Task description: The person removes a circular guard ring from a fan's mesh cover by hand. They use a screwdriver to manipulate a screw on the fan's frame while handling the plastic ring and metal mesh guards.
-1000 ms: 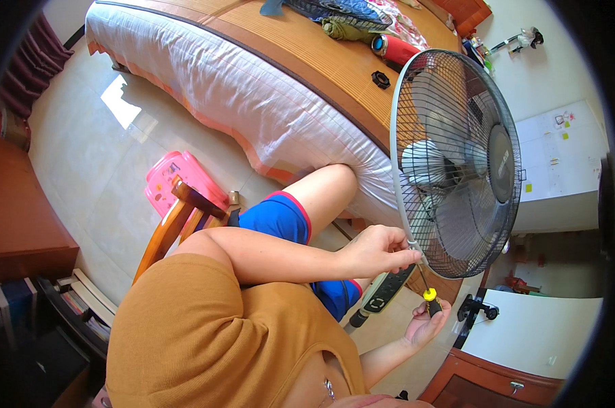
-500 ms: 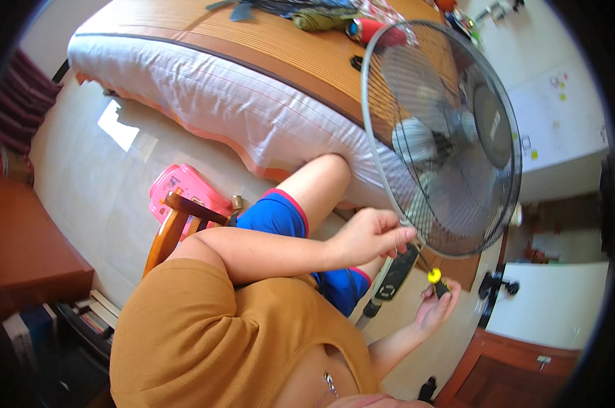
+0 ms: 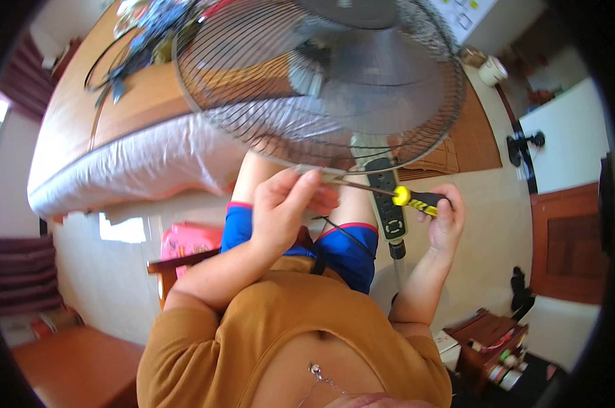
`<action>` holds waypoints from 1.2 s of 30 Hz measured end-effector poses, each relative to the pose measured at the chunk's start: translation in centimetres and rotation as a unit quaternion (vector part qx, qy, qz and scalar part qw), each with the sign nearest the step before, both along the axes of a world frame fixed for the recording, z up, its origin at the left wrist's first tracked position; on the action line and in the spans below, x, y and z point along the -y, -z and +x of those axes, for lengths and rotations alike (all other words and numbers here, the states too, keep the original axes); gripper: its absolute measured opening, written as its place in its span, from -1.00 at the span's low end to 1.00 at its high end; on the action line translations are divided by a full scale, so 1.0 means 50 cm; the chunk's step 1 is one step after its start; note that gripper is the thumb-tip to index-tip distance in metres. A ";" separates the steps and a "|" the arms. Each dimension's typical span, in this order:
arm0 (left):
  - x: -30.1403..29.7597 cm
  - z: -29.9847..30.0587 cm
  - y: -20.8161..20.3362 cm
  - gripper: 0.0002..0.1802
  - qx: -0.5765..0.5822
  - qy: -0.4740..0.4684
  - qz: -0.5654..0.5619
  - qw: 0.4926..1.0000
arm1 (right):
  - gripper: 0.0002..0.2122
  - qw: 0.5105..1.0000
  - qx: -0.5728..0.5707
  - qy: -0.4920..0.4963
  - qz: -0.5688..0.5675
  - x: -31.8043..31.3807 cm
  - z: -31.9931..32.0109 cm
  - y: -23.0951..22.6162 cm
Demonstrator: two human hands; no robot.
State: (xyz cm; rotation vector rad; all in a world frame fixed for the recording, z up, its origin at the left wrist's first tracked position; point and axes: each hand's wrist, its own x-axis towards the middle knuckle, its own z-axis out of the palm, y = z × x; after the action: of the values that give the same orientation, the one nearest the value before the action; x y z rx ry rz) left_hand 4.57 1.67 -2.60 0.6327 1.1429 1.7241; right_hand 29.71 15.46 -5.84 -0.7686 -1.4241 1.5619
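A standing fan point(image 3: 382, 88) faces me, with a round dark wire guard and grey see-through blades. At the lower rim of this guard, my left hand point(image 3: 287, 204) pinches the rim between thumb and fingers; any small part there is hidden by the fingertips. My right hand point(image 3: 449, 217) is closed round the handle end of a screwdriver point(image 3: 404, 197) with a yellow and black grip. Its thin shaft points left toward my left fingertips and lies just under the rim. Whether the tip touches a screw cannot be made out. Below the guard shows the fan's control panel point(image 3: 389, 211).
Behind the fan stands a bed point(image 3: 144, 156) with a woven mat and clothes point(image 3: 158, 41) on it. A pink plastic stool point(image 3: 188, 238) is by the wooden chair point(image 3: 171, 265). A brown table point(image 3: 83, 364) stands at lower left, and a wooden cabinet point(image 3: 569, 245) on the right.
My view has turned, so the fan now sits upper middle instead of at the right. The screwdriver has swung from steep to nearly level. Both hands stay at the guard's lower rim.
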 end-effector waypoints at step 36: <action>0.010 -0.010 -0.018 -0.68 -0.019 -0.027 -0.031 0.999 | -0.37 0.996 -0.036 0.054 0.056 0.022 -0.041 0.038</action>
State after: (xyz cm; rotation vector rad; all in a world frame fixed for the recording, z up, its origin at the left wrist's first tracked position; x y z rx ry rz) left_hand 4.08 1.19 -1.71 0.6035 1.2465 1.7212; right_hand 27.67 14.37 -7.75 -0.7042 -1.3822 1.4013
